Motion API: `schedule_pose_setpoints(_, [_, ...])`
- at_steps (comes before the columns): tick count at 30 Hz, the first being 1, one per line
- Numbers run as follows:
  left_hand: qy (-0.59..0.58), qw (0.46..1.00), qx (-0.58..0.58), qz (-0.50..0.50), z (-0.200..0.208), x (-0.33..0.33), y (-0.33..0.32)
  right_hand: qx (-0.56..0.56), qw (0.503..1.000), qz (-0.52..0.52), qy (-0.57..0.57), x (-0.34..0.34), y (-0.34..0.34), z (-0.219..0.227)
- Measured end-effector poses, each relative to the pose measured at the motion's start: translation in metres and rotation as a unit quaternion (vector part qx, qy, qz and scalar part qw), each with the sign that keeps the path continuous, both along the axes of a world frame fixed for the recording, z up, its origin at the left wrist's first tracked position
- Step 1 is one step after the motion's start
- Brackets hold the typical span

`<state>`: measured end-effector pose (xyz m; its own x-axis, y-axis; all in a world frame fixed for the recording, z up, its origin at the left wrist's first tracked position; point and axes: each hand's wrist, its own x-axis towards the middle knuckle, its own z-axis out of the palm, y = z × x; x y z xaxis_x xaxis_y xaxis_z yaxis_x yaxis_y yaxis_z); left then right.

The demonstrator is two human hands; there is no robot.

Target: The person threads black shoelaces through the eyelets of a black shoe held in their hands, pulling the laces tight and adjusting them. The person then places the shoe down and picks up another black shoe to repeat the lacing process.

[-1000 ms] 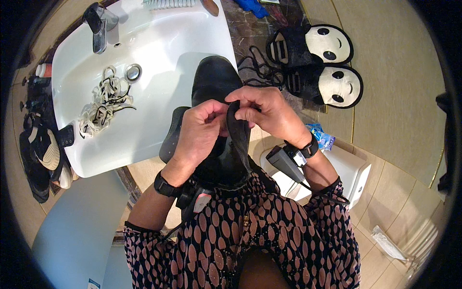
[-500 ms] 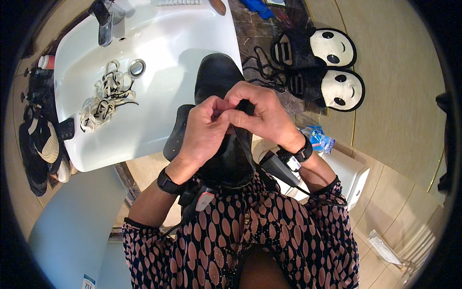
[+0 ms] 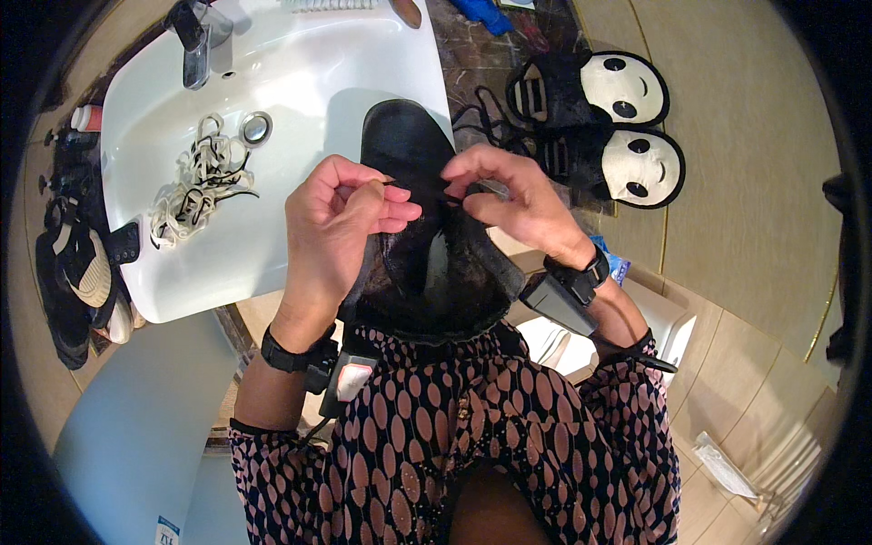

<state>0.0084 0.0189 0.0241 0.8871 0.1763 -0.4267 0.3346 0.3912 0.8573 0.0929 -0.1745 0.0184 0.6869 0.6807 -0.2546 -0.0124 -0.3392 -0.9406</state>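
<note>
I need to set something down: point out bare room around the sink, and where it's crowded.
The sink is bare between the laces and the left hand, and between the drain and the brush. The boot hides its near right corner. Slippers crowd the counter to the right; shoes, the left side.

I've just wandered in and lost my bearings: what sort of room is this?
Most likely a bathroom: there is a white sink with a tap, and what looks like a white toilet beside tiled flooring.
</note>
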Motion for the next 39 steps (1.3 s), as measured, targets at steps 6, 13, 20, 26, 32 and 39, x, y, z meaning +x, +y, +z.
schedule_pose_setpoints(6, [-0.036,0.994,0.096,-0.030,0.007,0.010,-0.001,0.038,0.989,0.068,-0.126,0.000,0.026,0.006])
schedule_pose_setpoints(13, [-0.006,0.956,0.289,-0.047,-0.008,-0.018,0.016,0.093,0.995,-0.033,0.030,-0.003,0.022,-0.002])
schedule_pose_setpoints(20, [0.088,0.981,0.144,-0.101,-0.031,-0.057,0.016,0.139,0.987,-0.065,0.043,0.003,0.022,-0.003])
schedule_pose_setpoints(26, [0.062,0.988,0.111,-0.085,-0.038,-0.063,0.026,0.357,0.880,-0.179,0.259,0.013,-0.004,-0.007])
schedule_pose_setpoints(32, [0.057,0.988,0.049,-0.136,-0.031,-0.061,0.028,0.095,0.990,-0.045,0.096,0.022,0.000,0.009])
schedule_pose_setpoints(39, [0.063,0.991,-0.039,-0.111,-0.027,-0.065,0.026,0.025,0.957,0.184,-0.223,0.005,0.038,0.019])
